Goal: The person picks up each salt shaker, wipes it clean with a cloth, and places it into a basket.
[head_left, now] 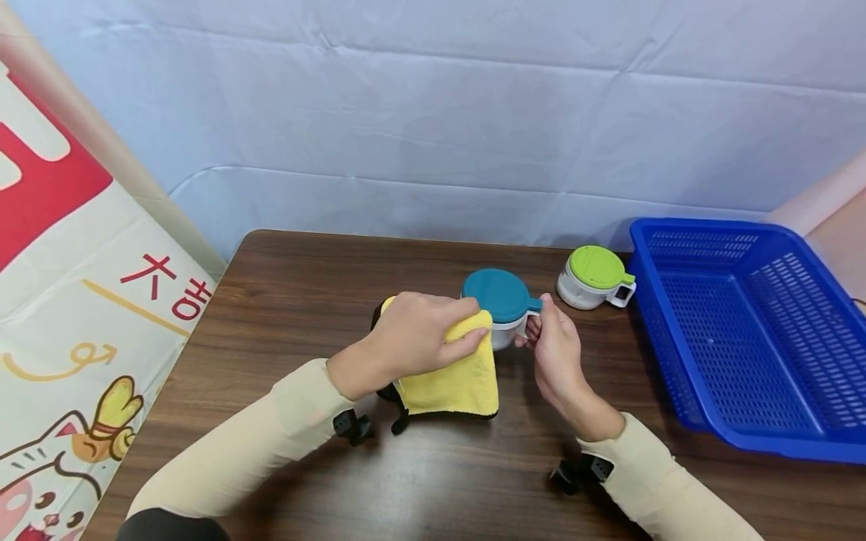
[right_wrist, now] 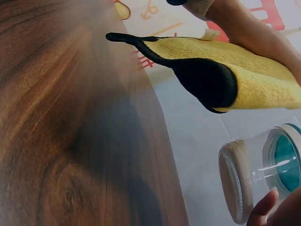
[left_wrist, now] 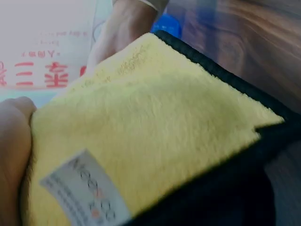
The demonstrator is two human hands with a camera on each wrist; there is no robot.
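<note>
A clear jar with a teal lid (head_left: 497,294) is held up by its handle in my right hand (head_left: 558,349). My left hand (head_left: 416,334) grips a yellow cloth (head_left: 449,383) with black edging, close against the jar's left side. In the left wrist view the cloth (left_wrist: 141,117) fills most of the picture and shows a white label (left_wrist: 87,190). The right wrist view has the jar (right_wrist: 254,169) tilted above the table, with the cloth (right_wrist: 263,80) beside it. Whether cloth and jar touch cannot be told.
A second jar with a green lid (head_left: 597,267) stands at the back right of the wooden table (head_left: 304,300). Beside it sits a blue plastic basket (head_left: 717,428). A pale cloth backdrop (head_left: 433,113) hangs behind, and a printed sheet (head_left: 81,323) lies to the left.
</note>
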